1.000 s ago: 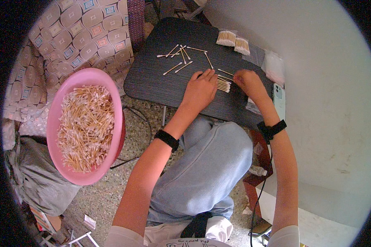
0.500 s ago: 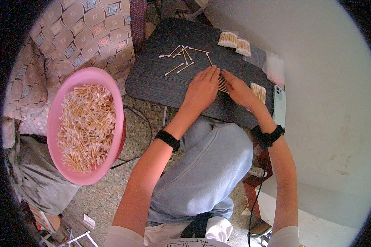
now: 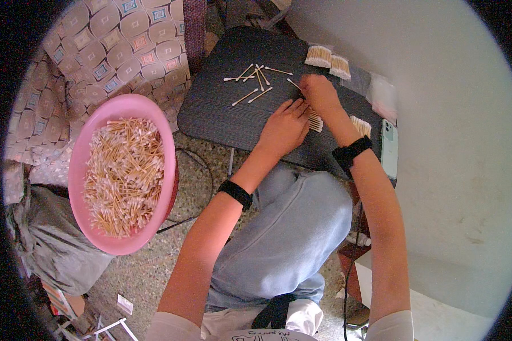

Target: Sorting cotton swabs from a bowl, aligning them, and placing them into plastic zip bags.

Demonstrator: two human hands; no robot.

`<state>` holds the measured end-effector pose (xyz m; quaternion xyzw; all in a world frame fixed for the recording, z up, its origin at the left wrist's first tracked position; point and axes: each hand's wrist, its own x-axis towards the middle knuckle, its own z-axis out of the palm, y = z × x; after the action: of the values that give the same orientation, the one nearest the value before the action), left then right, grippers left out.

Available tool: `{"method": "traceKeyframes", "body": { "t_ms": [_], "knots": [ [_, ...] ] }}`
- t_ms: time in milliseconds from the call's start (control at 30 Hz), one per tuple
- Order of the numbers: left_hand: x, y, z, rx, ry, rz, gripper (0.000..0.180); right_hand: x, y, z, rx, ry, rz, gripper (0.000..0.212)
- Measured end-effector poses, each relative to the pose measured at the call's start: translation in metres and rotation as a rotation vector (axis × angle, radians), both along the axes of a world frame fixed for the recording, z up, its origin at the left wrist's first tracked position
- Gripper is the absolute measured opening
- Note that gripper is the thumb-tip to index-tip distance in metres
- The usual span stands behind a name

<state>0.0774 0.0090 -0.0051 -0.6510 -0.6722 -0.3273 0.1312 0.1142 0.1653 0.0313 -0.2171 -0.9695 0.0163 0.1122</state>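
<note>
On the black tabletop, my left hand (image 3: 287,126) lies with its fingers stretched out against a row of cotton swabs (image 3: 316,121), part of which it hides. Just beyond it, my right hand (image 3: 321,95) is closed at the end of a single cotton swab (image 3: 294,83), whose white tip points to the far left. The fingertips of this hand are partly hidden. Loose cotton swabs (image 3: 250,79) lie scattered to the left of both hands. A flat bundle of swabs (image 3: 360,126) rests beyond my right wrist.
A pink basin (image 3: 77,170) heaped with swabs stands at left. Two packed swab bundles (image 3: 329,61), clear plastic bags (image 3: 381,96) and a phone (image 3: 389,150) line the right side of the black table (image 3: 210,108). A pale wall (image 3: 455,142) rises beside it.
My right hand has moved away from the near row to the far side and closed at the single swab. My left hand has shifted slightly nearer, uncovering some swab tips.
</note>
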Motion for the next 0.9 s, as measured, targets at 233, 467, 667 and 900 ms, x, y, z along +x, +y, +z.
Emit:
{"method": "traceKeyframes", "body": {
  "t_ms": [233,467,667,900],
  "knots": [
    [-0.002,-0.001,0.002,0.075,-0.11,0.097,0.035,0.047,-0.003,0.007,-0.032,-0.013,0.101,0.012],
    [0.0,-0.002,0.0,-0.041,-0.11,0.177,0.042,0.079,-0.033,0.006,-0.243,0.205,0.126,0.022],
    [-0.001,0.0,-0.002,-0.166,0.023,0.045,0.045,0.088,-0.049,-0.041,-0.24,0.325,0.11,0.038],
    [0.0,0.001,-0.002,-0.117,-0.251,0.065,0.046,0.089,-0.067,-0.032,-0.628,0.606,-0.061,0.04]
  ]
}}
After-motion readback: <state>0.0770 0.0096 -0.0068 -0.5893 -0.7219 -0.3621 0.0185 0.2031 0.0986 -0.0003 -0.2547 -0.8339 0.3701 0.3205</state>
